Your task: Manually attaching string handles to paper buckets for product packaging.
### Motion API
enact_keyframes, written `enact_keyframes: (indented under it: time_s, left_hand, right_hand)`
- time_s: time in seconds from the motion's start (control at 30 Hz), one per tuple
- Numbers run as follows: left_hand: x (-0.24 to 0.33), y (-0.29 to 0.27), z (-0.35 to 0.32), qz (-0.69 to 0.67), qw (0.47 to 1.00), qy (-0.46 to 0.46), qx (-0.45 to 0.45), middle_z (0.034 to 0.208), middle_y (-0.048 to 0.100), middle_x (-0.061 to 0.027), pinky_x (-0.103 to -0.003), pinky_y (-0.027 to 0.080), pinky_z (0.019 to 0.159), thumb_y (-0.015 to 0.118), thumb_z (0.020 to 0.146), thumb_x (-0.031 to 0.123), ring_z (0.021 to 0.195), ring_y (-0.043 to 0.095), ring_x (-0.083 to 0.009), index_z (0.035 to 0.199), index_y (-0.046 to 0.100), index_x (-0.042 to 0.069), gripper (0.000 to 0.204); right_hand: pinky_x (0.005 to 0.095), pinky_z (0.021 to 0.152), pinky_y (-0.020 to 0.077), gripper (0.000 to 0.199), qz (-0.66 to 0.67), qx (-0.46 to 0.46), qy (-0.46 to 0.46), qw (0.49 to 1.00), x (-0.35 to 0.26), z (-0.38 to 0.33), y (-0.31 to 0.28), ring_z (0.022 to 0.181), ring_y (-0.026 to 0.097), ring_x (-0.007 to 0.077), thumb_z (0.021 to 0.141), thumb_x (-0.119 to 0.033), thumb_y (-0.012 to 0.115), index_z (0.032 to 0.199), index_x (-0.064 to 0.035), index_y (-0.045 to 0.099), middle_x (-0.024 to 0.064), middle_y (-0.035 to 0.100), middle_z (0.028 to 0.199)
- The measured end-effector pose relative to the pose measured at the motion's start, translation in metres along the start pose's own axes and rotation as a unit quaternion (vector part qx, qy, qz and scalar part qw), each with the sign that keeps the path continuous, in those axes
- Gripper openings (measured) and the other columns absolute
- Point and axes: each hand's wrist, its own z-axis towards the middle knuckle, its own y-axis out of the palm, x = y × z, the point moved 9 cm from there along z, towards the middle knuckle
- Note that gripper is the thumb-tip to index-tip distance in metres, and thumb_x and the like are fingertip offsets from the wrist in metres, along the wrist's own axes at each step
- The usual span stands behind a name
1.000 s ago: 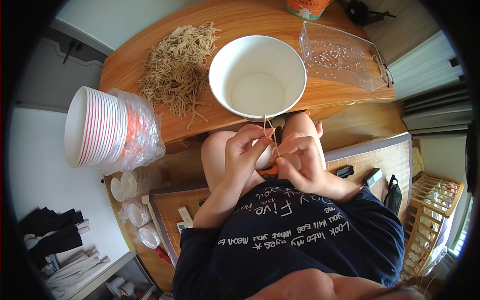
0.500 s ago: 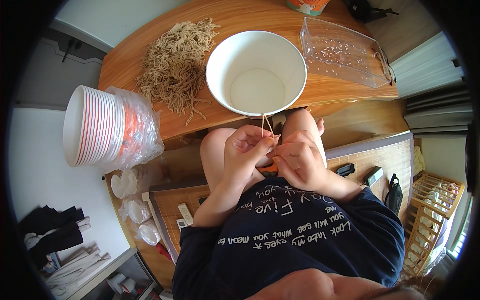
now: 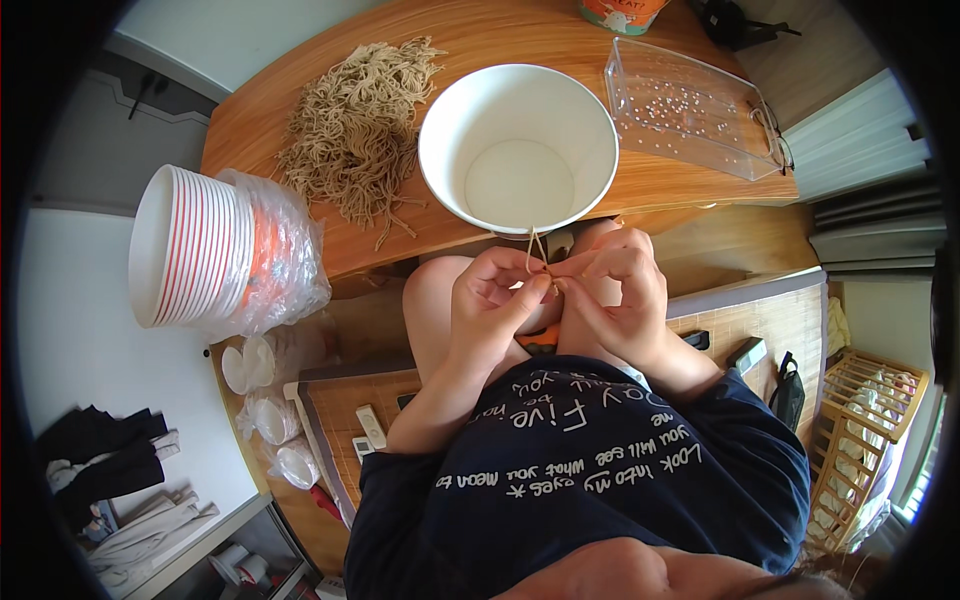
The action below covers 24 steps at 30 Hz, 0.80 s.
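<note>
A white paper bucket [image 3: 518,150] stands at the front edge of the wooden table, its open mouth facing me. From its near rim hangs a thin tan cord [image 3: 535,245], looped down toward my lap. My left hand [image 3: 500,298] pinches the cord between thumb and forefinger. Fingertip to fingertip with it, my right hand [image 3: 622,290] also pinches the cord's lower end. The spot between the fingertips is too small to make out fully. A heap of matching tan cords [image 3: 360,130] lies on the table left of the bucket.
A clear tray [image 3: 690,110] with small pale beads sits right of the bucket, eyeglasses [image 3: 778,135] by its end. At left, a stack of white buckets [image 3: 195,245] is partly wrapped in plastic. An orange printed bucket [image 3: 622,14] stands at the back.
My right hand has moved up, bringing its fingertips against those of my left hand at the cord. The left hand has barely moved. The view has shifted slightly.
</note>
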Motion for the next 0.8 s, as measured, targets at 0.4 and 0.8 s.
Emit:
enact_keyframes:
  time_s: [0.4,0.8]
  left_hand:
    - [0.002,-0.002,-0.004,0.085,0.991,0.101,-0.009,0.094,0.064,-0.0076,-0.024,0.048,0.075,0.07,0.087,0.0,0.087,0.061,-0.0136,0.102,0.069,-0.004,0.016]
    - [0.063,-0.004,-0.016,0.321,0.906,0.271,0.051,0.083,0.07,-0.0073,-0.031,0.053,0.082,0.076,0.078,-0.001,0.078,0.065,-0.0185,0.091,0.072,0.001,0.014]
  right_hand:
    - [0.035,0.075,0.0383,0.023,0.049,0.004,0.004,0.999,-0.001,0.003,0.002,0.08,0.055,0.0208,0.072,-0.007,0.079,0.086,-0.0117,0.061,0.0017,0.06,0.083]
    - [0.0318,0.069,0.0405,0.042,-0.031,0.031,-0.173,0.984,-0.044,0.024,0.006,0.075,0.054,0.0185,0.065,0.004,0.081,0.092,-0.0103,0.053,0.0026,0.073,0.088]
